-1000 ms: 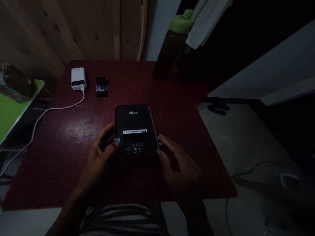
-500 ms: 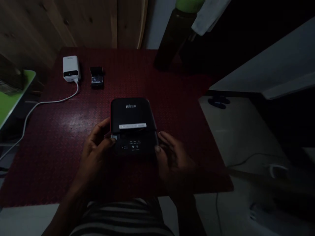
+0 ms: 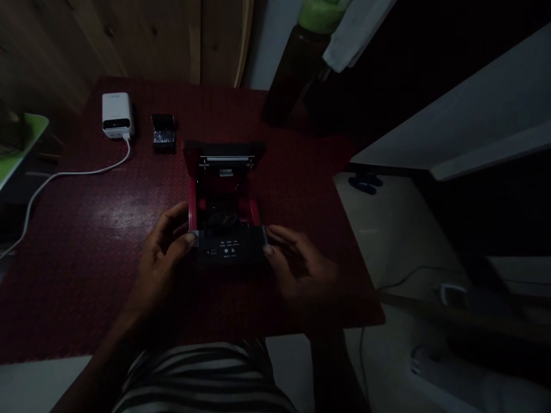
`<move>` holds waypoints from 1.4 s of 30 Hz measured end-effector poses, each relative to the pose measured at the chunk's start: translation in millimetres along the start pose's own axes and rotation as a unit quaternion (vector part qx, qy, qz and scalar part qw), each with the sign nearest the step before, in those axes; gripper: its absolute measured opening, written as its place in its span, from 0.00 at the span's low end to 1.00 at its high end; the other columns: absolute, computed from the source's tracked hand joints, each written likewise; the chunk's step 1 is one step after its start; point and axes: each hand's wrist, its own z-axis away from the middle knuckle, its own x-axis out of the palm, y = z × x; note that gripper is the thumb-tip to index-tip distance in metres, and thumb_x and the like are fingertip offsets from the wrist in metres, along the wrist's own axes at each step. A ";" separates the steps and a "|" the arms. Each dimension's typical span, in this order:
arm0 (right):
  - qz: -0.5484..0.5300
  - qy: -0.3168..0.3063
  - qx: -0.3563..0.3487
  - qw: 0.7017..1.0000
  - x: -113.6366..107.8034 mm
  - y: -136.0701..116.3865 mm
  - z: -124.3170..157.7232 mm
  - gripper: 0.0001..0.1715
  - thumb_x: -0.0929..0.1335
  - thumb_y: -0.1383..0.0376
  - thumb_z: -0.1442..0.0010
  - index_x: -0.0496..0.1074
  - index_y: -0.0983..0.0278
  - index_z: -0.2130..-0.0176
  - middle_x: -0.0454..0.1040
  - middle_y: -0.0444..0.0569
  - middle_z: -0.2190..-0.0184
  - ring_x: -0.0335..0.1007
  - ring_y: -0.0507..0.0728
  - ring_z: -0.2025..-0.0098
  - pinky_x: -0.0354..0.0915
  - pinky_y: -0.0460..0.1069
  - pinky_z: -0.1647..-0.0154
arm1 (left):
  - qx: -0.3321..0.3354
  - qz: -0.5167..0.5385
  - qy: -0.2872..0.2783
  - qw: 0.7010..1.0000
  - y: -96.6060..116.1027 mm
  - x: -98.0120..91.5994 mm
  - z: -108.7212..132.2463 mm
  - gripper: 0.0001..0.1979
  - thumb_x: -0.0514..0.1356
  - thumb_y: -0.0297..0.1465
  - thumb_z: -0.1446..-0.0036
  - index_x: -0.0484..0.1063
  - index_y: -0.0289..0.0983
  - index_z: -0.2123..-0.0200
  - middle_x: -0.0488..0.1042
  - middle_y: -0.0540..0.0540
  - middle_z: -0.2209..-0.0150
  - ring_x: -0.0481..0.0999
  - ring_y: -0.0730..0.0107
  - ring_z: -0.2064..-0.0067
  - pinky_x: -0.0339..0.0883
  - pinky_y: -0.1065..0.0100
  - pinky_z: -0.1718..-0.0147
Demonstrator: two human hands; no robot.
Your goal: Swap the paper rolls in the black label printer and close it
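Note:
A small black and red label printer (image 3: pixel 228 248) rests on the dark red table in front of me. Its lid (image 3: pixel 226 150) stands raised at the back, so the red-walled inside shows. My left hand (image 3: pixel 166 246) grips the printer's left side, thumb on the front corner and fingers along the side wall. On the opposite side, my right hand (image 3: pixel 297 264) holds the right front corner between thumb and fingers. What lies deep in the printer's bay is too dark to make out.
A white power bank (image 3: pixel 117 115) with a white cable (image 3: pixel 86 172) lies at the back left of the table (image 3: pixel 142 292). Beside it is a small dark box (image 3: pixel 164 135) with a shiny part. A tall bottle (image 3: pixel 293 71) with a green cap stands at the back.
The printer's lid has swung up and back from closed to open, exposing the inside. Both hands keep about the same places on its sides. The view has shifted slightly.

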 end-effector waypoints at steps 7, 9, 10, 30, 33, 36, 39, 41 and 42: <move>0.127 -0.192 -0.204 0.952 10.2 -26.3 -69.8 0.20 0.68 0.75 0.22 0.85 0.59 0.41 0.91 0.54 0.42 0.88 0.64 0.42 0.82 0.62 0.35 | 0.124 -0.092 -0.041 0.987 -13.9 -2.7 -4.4 0.35 0.69 0.49 0.25 0.69 0.50 0.21 0.72 0.41 0.21 0.75 0.41 0.24 0.75 0.42 0.28; 0.194 -0.283 -0.187 0.920 23.5 -38.9 -88.1 0.19 0.68 0.77 0.22 0.85 0.63 0.43 0.90 0.57 0.43 0.86 0.66 0.41 0.80 0.63 0.36 | 0.145 -0.106 -0.039 0.983 -19.8 -5.7 -6.1 0.35 0.68 0.50 0.25 0.69 0.50 0.20 0.72 0.41 0.22 0.74 0.41 0.23 0.72 0.41 0.26; 0.225 -0.325 -0.170 0.902 29.4 -45.7 -95.9 0.18 0.68 0.77 0.22 0.85 0.64 0.44 0.90 0.58 0.43 0.85 0.66 0.41 0.78 0.62 0.36 | 0.151 -0.113 -0.037 0.981 -22.1 -7.2 -6.9 0.36 0.68 0.51 0.25 0.69 0.50 0.20 0.72 0.40 0.22 0.73 0.40 0.23 0.70 0.39 0.25; 0.346 -0.371 -0.158 0.847 59.3 -53.8 -126.5 0.27 0.72 0.81 0.32 0.81 0.61 0.39 0.90 0.56 0.52 0.91 0.67 0.53 0.80 0.54 0.56 | 0.110 -0.116 -0.039 0.986 -10.1 -2.1 -6.8 0.36 0.68 0.49 0.27 0.70 0.47 0.21 0.70 0.37 0.22 0.70 0.40 0.22 0.62 0.40 0.22; 0.341 -0.362 -0.150 0.855 58.0 -58.9 -126.9 0.26 0.74 0.80 0.33 0.82 0.62 0.40 0.90 0.58 0.52 0.90 0.68 0.53 0.81 0.56 0.55 | 0.111 -0.114 -0.039 0.986 -10.7 -0.9 -6.8 0.36 0.68 0.49 0.27 0.70 0.46 0.22 0.71 0.37 0.23 0.70 0.41 0.22 0.63 0.41 0.23; 0.350 -0.366 -0.159 0.848 56.9 -65.2 -126.0 0.22 0.73 0.80 0.33 0.83 0.63 0.44 0.90 0.59 0.53 0.89 0.69 0.52 0.80 0.56 0.54 | 0.110 -0.107 -0.038 0.987 -11.0 -0.1 -6.5 0.36 0.68 0.49 0.26 0.69 0.46 0.21 0.71 0.37 0.23 0.70 0.40 0.22 0.63 0.42 0.23; 0.344 -0.362 -0.166 0.850 52.5 -69.6 -121.6 0.18 0.72 0.80 0.31 0.83 0.63 0.48 0.90 0.58 0.54 0.87 0.69 0.49 0.80 0.57 0.53 | 0.114 -0.115 -0.033 0.986 -10.2 -0.6 -6.5 0.36 0.68 0.49 0.27 0.70 0.46 0.22 0.72 0.38 0.24 0.71 0.39 0.23 0.64 0.42 0.23; 0.324 -0.338 -0.180 0.865 44.8 -68.9 -116.7 0.17 0.71 0.80 0.32 0.82 0.63 0.50 0.89 0.57 0.54 0.85 0.68 0.47 0.80 0.56 0.52 | 0.110 -0.119 -0.029 0.986 -9.7 -1.3 -6.5 0.36 0.69 0.50 0.28 0.71 0.46 0.23 0.72 0.38 0.24 0.71 0.39 0.23 0.63 0.41 0.23; 0.308 -0.321 -0.191 0.875 38.8 -67.1 -113.8 0.18 0.71 0.80 0.32 0.82 0.62 0.50 0.89 0.56 0.54 0.84 0.67 0.46 0.80 0.56 0.52 | 0.106 -0.119 -0.029 0.987 -9.6 -1.7 -6.4 0.36 0.69 0.50 0.28 0.71 0.46 0.23 0.72 0.38 0.24 0.71 0.39 0.23 0.63 0.40 0.23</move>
